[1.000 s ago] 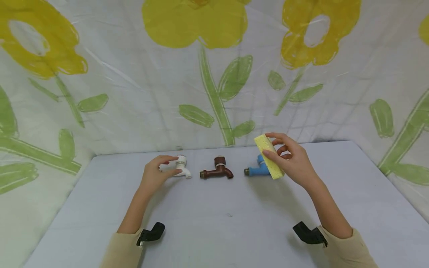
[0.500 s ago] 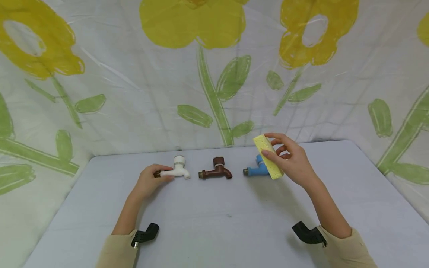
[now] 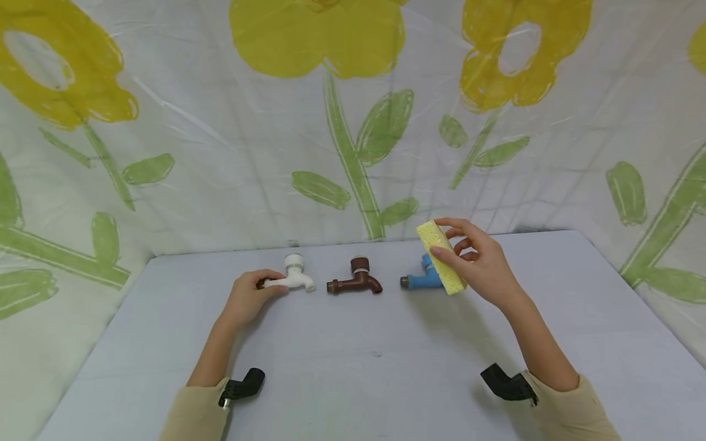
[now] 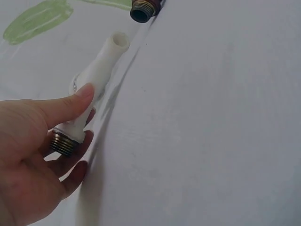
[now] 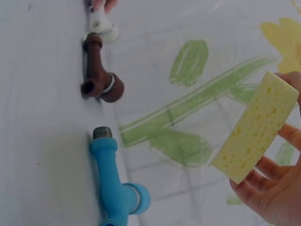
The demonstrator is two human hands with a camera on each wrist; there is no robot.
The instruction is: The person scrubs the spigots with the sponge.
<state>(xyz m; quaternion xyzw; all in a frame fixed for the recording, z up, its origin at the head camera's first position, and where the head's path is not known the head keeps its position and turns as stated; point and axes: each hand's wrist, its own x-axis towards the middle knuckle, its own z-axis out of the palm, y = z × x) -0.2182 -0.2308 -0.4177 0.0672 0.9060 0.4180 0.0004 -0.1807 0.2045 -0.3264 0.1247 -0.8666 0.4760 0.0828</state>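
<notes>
My left hand point(image 3: 249, 298) grips a white tap point(image 3: 295, 280) by its inlet pipe, thumb on the near side. In the left wrist view the tap's brass threaded end point(image 4: 64, 143) pokes out between thumb and fingers, its spout pointing away from the palm. My right hand point(image 3: 482, 260) pinches a yellow sponge point(image 3: 443, 257) between thumb and fingertips, holding it tilted in the air. From the head view the sponge covers part of a blue tap point(image 3: 423, 281); the right wrist view shows that tap's body point(image 5: 109, 176) lying on the table.
Between the two hands a dark red tap point(image 3: 355, 285) lies on the white-covered table point(image 3: 353, 367). A sheet painted with flowers point(image 3: 220, 171) rises behind the table's back edge. Black wrist cameras point(image 3: 242, 386) sit at both sleeves.
My left hand has gone from over the white tap, left and down to its inlet end, and now grips it. The tap has shifted very slightly. My right hand and the sponge stay put.
</notes>
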